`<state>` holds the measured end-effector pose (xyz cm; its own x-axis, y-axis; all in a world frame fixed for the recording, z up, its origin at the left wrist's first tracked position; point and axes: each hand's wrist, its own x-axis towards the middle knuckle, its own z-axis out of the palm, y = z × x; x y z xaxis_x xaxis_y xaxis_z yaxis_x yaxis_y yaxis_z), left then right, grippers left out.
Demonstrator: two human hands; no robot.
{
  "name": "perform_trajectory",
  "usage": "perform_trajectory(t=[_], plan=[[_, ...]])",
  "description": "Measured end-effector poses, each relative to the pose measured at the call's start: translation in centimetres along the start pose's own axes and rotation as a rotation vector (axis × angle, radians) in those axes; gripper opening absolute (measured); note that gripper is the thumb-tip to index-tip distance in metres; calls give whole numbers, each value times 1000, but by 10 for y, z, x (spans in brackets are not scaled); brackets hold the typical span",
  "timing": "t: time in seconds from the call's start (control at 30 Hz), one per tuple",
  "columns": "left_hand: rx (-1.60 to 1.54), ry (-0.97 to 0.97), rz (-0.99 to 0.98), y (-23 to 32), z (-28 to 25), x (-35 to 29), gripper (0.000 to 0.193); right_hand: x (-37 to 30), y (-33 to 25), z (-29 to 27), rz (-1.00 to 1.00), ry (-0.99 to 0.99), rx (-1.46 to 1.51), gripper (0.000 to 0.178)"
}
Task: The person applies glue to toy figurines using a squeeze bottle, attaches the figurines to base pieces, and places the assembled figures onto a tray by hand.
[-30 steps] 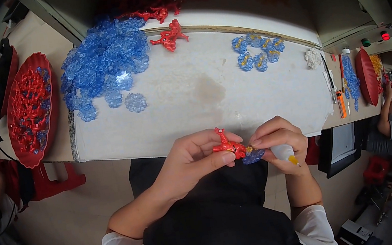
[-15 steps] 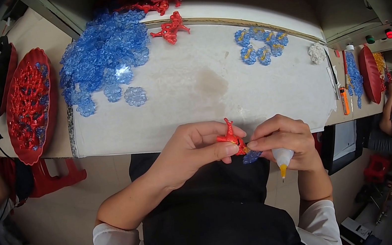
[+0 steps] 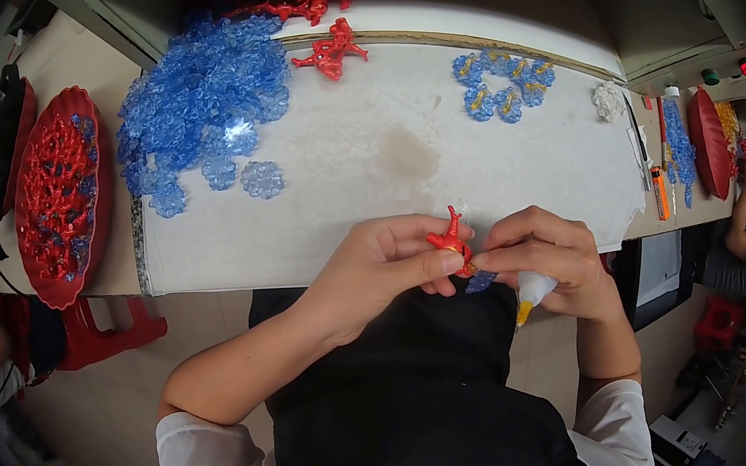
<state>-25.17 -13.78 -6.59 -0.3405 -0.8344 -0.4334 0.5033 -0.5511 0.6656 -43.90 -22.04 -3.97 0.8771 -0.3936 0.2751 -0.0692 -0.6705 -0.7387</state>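
Over my lap, just off the table's near edge, my left hand (image 3: 378,266) pinches a small glossy red figurine (image 3: 452,233) between thumb and fingers. Its narrow tip points up. A blue flower-shaped plastic piece (image 3: 480,282) sits against the figurine's lower end. My right hand (image 3: 562,256) has thumb and forefinger pressed together at that joint. Tucked in the same hand is a white squeeze bottle (image 3: 535,287) with a yellow tip slanting down and left. Whether the blue piece is fixed to the figurine I cannot tell.
A heap of blue flower pieces (image 3: 198,105) covers the table's far left, with red figurines (image 3: 331,51) beside it. Blue pieces with yellow marks (image 3: 508,104) lie far right, near a crumpled white wad (image 3: 607,102) and orange cutter (image 3: 660,193). A red tray (image 3: 99,205) stands left.
My hands have shifted slightly right and up with the figurine. The bottle's tip has swung to the left. The grips look the same.
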Motion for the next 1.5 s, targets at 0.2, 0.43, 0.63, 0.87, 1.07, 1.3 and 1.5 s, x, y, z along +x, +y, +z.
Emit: perform_trajectory(t=[0.2,0.43,0.63,0.87,1.07,1.3,1.5], plan=[[164,2,84,5,2,-4,35,0,-2,5,-55,93,-73,27],[197,43,115,8,1,-1,32,6,2,8,-70,131,-99,28],[63,-130,211,-10,-3,2,27,-8,-7,10,8,106,-148,17],[304,-81,360,-11,-10,-18,27,-10,-11,25,-23,105,-154,17],[818,548,790,45,-60,-117,22,-22,-7,16,-75,392,-147,28],[1239,1128,741,90,-117,-238,20,-28,8,22,116,344,-99,18],[1842,1012,418,88,-133,-229,26,-22,2,28,24,242,-146,22]])
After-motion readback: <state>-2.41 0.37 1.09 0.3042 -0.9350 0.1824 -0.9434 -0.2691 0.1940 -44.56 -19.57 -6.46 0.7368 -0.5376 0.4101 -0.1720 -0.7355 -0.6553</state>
